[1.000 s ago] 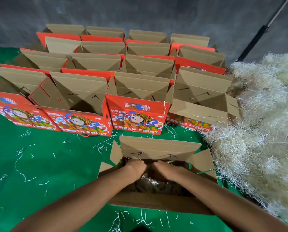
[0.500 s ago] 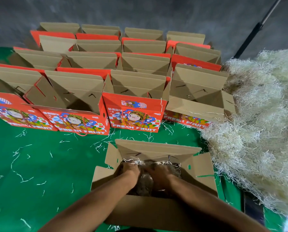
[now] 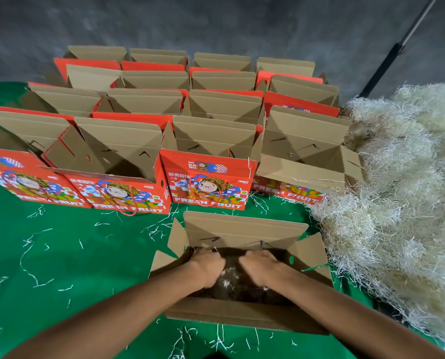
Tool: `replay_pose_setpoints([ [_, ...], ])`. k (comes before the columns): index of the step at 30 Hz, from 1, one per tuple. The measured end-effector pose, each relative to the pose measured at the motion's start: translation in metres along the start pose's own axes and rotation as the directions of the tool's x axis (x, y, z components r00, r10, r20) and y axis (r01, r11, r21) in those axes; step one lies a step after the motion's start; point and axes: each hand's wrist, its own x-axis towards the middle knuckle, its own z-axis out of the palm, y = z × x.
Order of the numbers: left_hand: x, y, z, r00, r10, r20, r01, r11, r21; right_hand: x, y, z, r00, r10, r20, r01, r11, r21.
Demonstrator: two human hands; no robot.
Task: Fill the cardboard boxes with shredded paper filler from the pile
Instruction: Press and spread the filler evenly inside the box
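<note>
Right now we have both hands down inside the nearest open box (image 3: pixel 242 317), our left hand (image 3: pixel 208 265) and right hand (image 3: pixel 261 265) side by side on the shredded paper filler (image 3: pixel 229 282) already in it, apparently pressing it down; whether the fingers are flat or curled round strands we cannot tell, since they are sunk in shadow. The pile (image 3: pixel 397 203) lies to our right, just beside the box's right flap, so the right hand is the nearer one for the next scoop (a sideways reach, we judge). The rows of red fruit boxes (image 3: pixel 211 177) beyond stand open on the green sheet (image 3: pixel 73 255), and those whose insides show hold no filler
</note>
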Motion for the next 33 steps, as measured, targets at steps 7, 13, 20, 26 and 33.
replay_pose_setpoints([
  [7, 0.016, 0.012, 0.02, 0.989, 0.145, -0.007, -0.143, 0.966, -0.217, 0.007, 0.009, 0.021, 0.995, 0.102, 0.003, -0.101, 0.989, 0.108],
  [13, 0.028, 0.01, 0.023, 0.993, 0.118, 0.026, -0.111, 0.975, -0.19, 0.018, 0.019, 0.038, 0.99, 0.09, 0.106, -0.096, 0.994, 0.053],
  [20, 0.026, 0.018, 0.029, 0.989, 0.034, 0.142, -0.035, 0.999, 0.009, 0.025, 0.023, 0.054, 0.987, 0.089, 0.132, -0.084, 0.996, -0.044],
  [26, 0.02, 0.018, 0.03, 0.988, 0.031, 0.153, -0.031, 1.0, 0.0, 0.017, 0.016, 0.044, 0.981, 0.088, 0.17, -0.095, 0.995, 0.029],
  [33, 0.009, 0.014, 0.002, 0.996, -0.062, -0.068, 0.063, 0.998, 0.01, -0.014, 0.008, -0.006, 0.979, -0.177, -0.097, 0.164, 0.978, -0.127],
])
